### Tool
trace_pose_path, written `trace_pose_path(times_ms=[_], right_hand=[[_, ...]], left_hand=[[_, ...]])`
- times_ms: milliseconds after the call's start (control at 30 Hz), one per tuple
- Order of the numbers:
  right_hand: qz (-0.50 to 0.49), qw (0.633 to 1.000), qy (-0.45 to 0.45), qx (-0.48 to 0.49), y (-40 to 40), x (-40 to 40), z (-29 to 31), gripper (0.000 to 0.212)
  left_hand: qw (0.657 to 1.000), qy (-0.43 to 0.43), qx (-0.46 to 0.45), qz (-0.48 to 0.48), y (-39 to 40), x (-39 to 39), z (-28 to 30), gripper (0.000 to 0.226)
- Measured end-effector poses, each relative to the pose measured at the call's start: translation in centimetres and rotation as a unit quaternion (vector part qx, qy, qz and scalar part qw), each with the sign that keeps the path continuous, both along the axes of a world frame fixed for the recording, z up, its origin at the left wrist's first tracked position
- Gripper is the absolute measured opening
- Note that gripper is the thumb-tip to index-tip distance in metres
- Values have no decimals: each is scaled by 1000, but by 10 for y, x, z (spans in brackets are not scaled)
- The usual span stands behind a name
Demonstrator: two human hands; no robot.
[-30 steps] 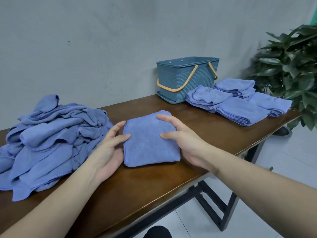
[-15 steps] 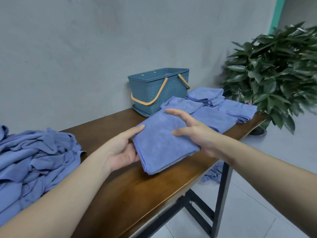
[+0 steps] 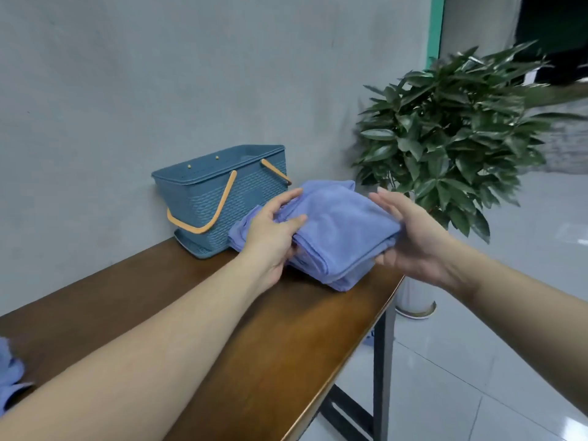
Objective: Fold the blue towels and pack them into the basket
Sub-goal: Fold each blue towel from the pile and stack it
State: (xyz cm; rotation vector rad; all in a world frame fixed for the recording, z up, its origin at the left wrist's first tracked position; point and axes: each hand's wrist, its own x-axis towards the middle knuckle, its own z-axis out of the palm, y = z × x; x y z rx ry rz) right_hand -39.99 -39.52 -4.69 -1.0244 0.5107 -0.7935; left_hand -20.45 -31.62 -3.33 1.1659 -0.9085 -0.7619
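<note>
Entry, near to far. Wooden table (image 3: 261, 354): brown top, dark metal legs, running under both forearms. Loose blue towels (image 3: 11, 377): only a corner is showing at the near left edge, well behind the left hand. Left hand (image 3: 275, 229): reaching forward, fingers lying on the top of the folded blue towel (image 3: 340, 230) and thumb curling in at its near left edge, pinching that side. Right hand (image 3: 410, 240): gripping the towel's opposite side, fingers extending along the right edge and thumb tucking under the lower right corner. The folded blue towel is sitting between the two hands, over a stack of folded blue towels (image 3: 337, 275); whether it is touching that stack cannot be told. More folded towel is showing just left of the left hand. Blue plastic basket (image 3: 222, 198): woven-pattern walls, orange handles hanging down, standing on the table just beyond and left of the left hand, against the grey wall (image 3: 191, 74); its interior is not showing. Potted plant (image 3: 461, 138): green leaves, white pot on the tiled floor (image 3: 477, 377), standing beyond the right hand.
</note>
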Motion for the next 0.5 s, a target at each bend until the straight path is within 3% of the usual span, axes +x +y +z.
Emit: trace_pose_path(times_ms=[100, 167, 233, 367, 500], right_hand=[[-69, 995, -52, 46, -26, -14, -12, 32], [-94, 995, -21, 41, -47, -20, -22, 68], [-138, 990, 35, 3, -63, -23, -30, 84], [-205, 964, 122, -120, -93, -30, -23, 78], [-228, 946, 183, -142, -133, -34, -10, 61]], left_hand=[[998, -32, -43, 33, -50, -15, -8, 38], [995, -58, -44, 64, -80, -23, -16, 38], [993, -88, -36, 74, -108, -30, -28, 37], [987, -143, -33, 62, -148, -39, -42, 35], [979, -204, -15, 28, -178, -37, -42, 21]])
